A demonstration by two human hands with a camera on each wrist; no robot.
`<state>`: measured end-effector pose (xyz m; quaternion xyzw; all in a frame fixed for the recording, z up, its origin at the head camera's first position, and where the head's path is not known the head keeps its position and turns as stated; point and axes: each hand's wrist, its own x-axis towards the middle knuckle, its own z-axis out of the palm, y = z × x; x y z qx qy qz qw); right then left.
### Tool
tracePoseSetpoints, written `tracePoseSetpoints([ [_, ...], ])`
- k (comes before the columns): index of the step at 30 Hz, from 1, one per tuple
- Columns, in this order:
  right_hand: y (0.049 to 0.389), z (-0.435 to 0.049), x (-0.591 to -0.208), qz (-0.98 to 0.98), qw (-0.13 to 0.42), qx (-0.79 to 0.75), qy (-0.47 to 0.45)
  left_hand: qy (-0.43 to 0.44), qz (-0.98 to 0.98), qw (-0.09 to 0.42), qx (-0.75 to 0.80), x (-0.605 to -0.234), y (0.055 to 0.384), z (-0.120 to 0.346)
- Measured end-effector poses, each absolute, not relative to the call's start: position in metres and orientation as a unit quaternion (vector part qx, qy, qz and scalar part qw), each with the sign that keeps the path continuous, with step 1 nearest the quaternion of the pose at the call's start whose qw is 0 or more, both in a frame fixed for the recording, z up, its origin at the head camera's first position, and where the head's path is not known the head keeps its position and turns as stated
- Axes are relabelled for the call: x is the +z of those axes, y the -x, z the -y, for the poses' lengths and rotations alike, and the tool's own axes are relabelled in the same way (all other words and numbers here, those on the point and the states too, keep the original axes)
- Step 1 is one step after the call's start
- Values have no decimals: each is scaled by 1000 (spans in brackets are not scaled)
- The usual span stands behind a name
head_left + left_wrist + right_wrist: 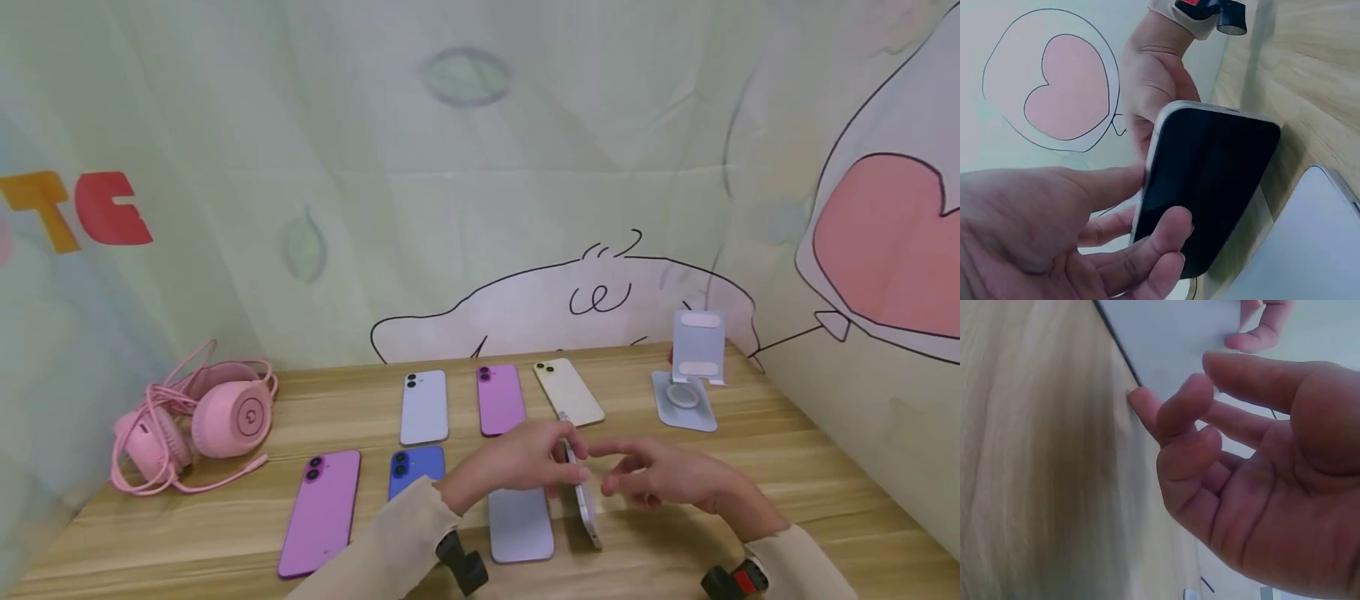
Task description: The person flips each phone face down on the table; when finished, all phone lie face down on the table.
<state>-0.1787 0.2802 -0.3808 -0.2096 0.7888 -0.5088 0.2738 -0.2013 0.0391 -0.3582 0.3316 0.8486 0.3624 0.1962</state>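
My left hand (525, 457) grips a smartphone (584, 502) by its upper edge, thumb on one side and fingers on the other. The phone stands tilted up on its long side. Its dark screen (1222, 169) shows in the left wrist view, its pale back (1169, 337) in the right wrist view. Just to the right hovers my right hand (667, 473), holding nothing, its index finger stretched toward the phone and the others loosely bent. A pale phone (521, 533) lies on the table beneath my left hand.
Pink headphones (232, 417) with a coiled cable sit at the left. A large pink phone (321, 512), a blue phone (415, 468), a white phone (424, 408), a smaller pink phone (500, 400) and a cream phone (570, 392) lie about. A light-blue stand (697, 346) is at the back right.
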Motion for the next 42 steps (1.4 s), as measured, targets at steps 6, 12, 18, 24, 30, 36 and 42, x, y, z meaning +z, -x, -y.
tracePoseSetpoints([
  [6,177,-282,-383,-799,278,-502,183,-331,-856,202,341,-363,202,-40],
  [12,177,-284,-379,-812,275,-486,169,-316,-858,232,332,-368,202,-42],
  [18,178,-285,-377,-829,269,-463,163,-321,-865,239,302,-377,201,-46],
  [24,178,-288,-379,-837,255,-454,167,-323,-881,221,266,-383,202,-50],
  [30,178,-288,-381,-839,244,-455,172,-319,-902,199,213,-383,202,-55],
  [36,180,-289,-382,-844,239,-449,169,-316,-905,186,214,-383,197,-56],
  [42,181,-293,-382,-841,238,-449,187,-338,-888,201,238,-383,193,-52],
])
